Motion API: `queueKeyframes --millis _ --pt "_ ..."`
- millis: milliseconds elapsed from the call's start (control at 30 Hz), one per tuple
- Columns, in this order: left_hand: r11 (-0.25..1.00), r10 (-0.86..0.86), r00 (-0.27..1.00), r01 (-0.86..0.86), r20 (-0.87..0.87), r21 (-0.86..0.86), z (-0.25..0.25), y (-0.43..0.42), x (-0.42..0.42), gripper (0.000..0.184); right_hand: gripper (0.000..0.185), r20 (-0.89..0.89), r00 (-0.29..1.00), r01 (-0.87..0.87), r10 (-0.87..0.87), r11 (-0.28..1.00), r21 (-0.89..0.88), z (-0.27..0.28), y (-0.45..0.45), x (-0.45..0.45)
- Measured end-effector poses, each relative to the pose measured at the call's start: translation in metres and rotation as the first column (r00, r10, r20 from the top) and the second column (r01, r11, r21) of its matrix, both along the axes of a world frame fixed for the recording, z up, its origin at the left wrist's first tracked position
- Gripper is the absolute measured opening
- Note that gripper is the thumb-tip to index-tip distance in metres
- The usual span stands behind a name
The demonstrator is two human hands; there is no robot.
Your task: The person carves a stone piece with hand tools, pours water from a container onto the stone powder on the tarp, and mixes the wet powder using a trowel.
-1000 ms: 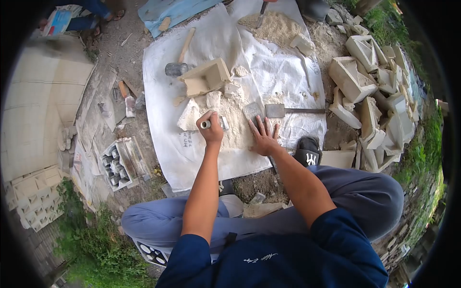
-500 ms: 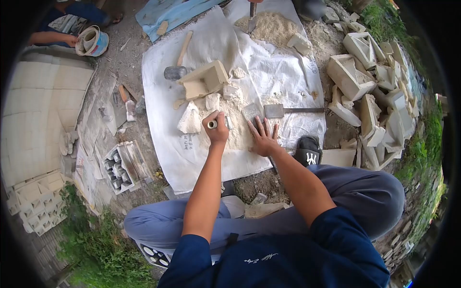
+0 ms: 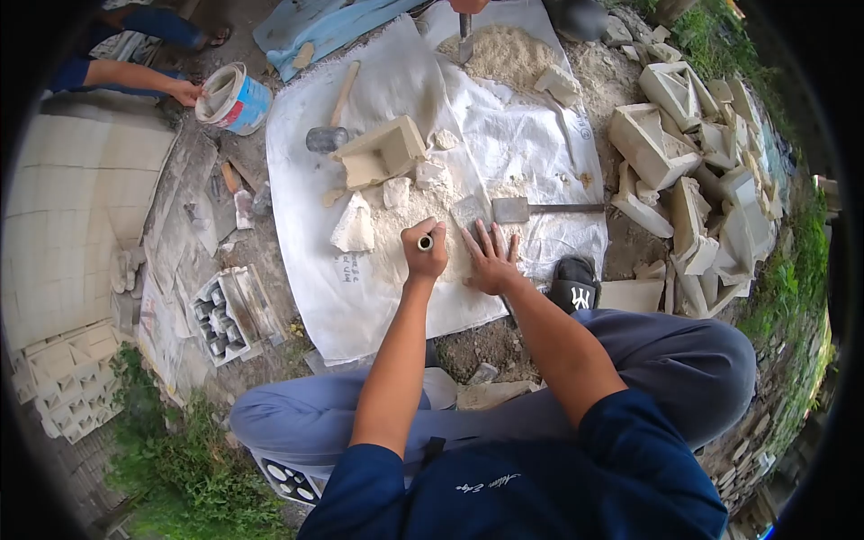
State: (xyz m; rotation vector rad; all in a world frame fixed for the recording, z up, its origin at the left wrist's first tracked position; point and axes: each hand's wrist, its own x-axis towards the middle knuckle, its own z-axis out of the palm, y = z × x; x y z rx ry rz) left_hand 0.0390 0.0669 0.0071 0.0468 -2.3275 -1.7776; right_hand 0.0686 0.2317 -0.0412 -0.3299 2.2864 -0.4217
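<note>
My left hand (image 3: 425, 250) is closed around a tool with a round, hollow handle end (image 3: 425, 242); its lower part is hidden under the fist. Beneath is pale crushed material on a white sheet (image 3: 324, 310). My right hand (image 3: 490, 261) lies flat with fingers spread, its fingertips near a flat greyish piece (image 3: 468, 211) and a square metal head (image 3: 510, 210) with a long dark handle. Left of my left hand stands a pale chunk (image 3: 354, 225). Farther up are a broken box-shaped block (image 3: 382, 151) and a mallet (image 3: 327, 139).
At the upper left another person's hand (image 3: 186, 93) holds a bucket (image 3: 245, 103). Broken pale blocks (image 3: 652, 144) are heaped on the right. Another tool (image 3: 465, 40) stands at a powder pile (image 3: 513, 54). A mould-like tray (image 3: 216, 319) lies on the left.
My left hand has moved right with its tool, closer to my right hand, which stays flat. The other person's hand and the bucket have come into view and moved right.
</note>
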Motion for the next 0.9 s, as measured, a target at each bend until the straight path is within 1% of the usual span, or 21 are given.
queueKeyframes --millis 67,133,167,200,267,300,333,400,433,467,500,533,567,600,633,667,733,800,833,867,900 --pt "0.999 -0.01 1.0 0.01 -0.01 -0.045 0.0 -0.002 0.005 0.039 0.113 -0.058 0.998 0.004 -0.004 1.0 -0.004 -0.005 0.0 0.0" --pt "1.0 0.017 1.0 -0.017 0.021 -0.012 -0.005 -0.01 0.01 0.038 0.113 -0.057 0.998 0.0 0.0 1.0 0.0 -0.003 -0.001 0.001" --pt "0.999 0.011 0.995 -0.014 0.098 0.029 -0.01 -0.02 0.013 0.037 0.113 -0.051 0.999 0.006 -0.006 1.0 0.004 -0.001 -0.001 0.001" --pt "0.999 0.013 0.996 -0.016 0.089 0.034 -0.003 -0.022 0.014 0.037 0.113 -0.06 0.998 0.004 -0.004 1.0 0.008 -0.003 -0.001 0.002" --pt "0.993 0.039 0.984 -0.057 0.172 0.102 0.009 -0.027 0.02 0.034 0.113 -0.073 0.997 -0.022 0.024 0.999 0.032 -0.005 -0.001 0.003" --pt "0.999 0.022 0.984 -0.026 0.179 0.021 0.013 -0.033 0.023 0.031 0.113 -0.083 0.996 -0.034 0.037 0.999 0.04 0.0 -0.002 0.004" --pt "0.999 0.035 0.985 -0.04 0.167 0.028 0.017 -0.036 0.026 0.031 0.109 -0.065 0.997 -0.04 0.043 0.998 0.054 0.006 -0.003 0.002" --pt "0.998 0.019 0.982 -0.007 0.189 -0.06 0.025 -0.041 0.034 0.026 0.105 -0.06 0.996 -0.061 0.066 0.995 0.078 0.006 -0.006 -0.003" --pt "0.997 -0.004 0.975 0.021 0.224 -0.073 0.023 -0.045 0.036 0.022 0.092 -0.008 1.0 0.0 0.0 1.0 -0.017 -0.009 -0.007 -0.011" --pt "0.998 0.008 0.978 0.005 0.208 -0.06 0.017 -0.047 0.038 0.022 0.081 0.05 0.997 0.064 -0.059 0.992 -0.107 -0.022 -0.005 -0.021" --pt "0.996 0.017 0.978 0.002 0.206 -0.089 0.009 -0.047 0.041 0.022 0.067 0.076 0.994 0.096 -0.074 0.933 -0.347 -0.027 -0.003 -0.035" --pt "0.993 0.027 0.979 -0.003 0.202 -0.117 0.008 -0.046 0.043 0.022 0.067 0.062 0.996 0.075 -0.058 0.94 -0.333 -0.006 -0.008 -0.044" --pt "0.996 0.016 0.964 0.009 0.265 -0.093 0.007 -0.045 0.046 0.025 0.069 0.179 0.964 0.265 -0.199 0.803 -0.534 0.016 -0.012 -0.052" --pt "0.997 0.029 0.965 -0.009 0.26 -0.078 0.006 -0.044 0.05 0.025 0.073 0.328 0.897 0.443 -0.298 0.592 -0.673 0.05 -0.018 -0.052" --pt "0.999 0.006 0.97 0.003 0.243 -0.039 0.002 -0.043 0.052 0.028 0.08 0.322 0.888 0.457 -0.327 0.569 -0.684 0.095 -0.028 -0.05" --pt "1.0 -0.018 0.974 0.018 0.225 -0.001 0.0 -0.042 0.054 0.03 0.082 0.296 0.905 0.418 -0.307 0.503 -0.757 0.114 -0.034 -0.048" --pt "1.0 -0.004 0.974 0.008 0.227 -0.019 0.002 -0.044 0.062 0.034 0.081 0.272 0.923 0.371 -0.274 0.434 -0.821 0.14 -0.046 -0.04" --pt "0.994 -0.077 0.985 0.063 0.152 0.094 0.001 -0.048 0.068 0.033 0.07 0.08 0.973 0.212 -0.215 0.708 -0.673 0.166 -0.059 -0.027" --pt "0.996 -0.066 0.987 0.057 0.148 0.066 -0.002 -0.051 0.069 0.033 0.055 0.061 0.976 0.195 -0.207 0.724 -0.662 0.156 -0.066 -0.025" --pt "0.996 -0.058 0.989 0.049 0.138 0.069 -0.005 -0.057 0.07 0.033 0.055 0.051 0.979 0.183 -0.2 0.727 -0.661 0.158 -0.07 -0.025" --pt "0.998 -0.064 0.977 0.058 0.204 0.036 -0.004 -0.063 0.074 0.034 0.049 0.055 0.979 0.189 -0.196 0.776 -0.602 0.161 -0.073 -0.024"
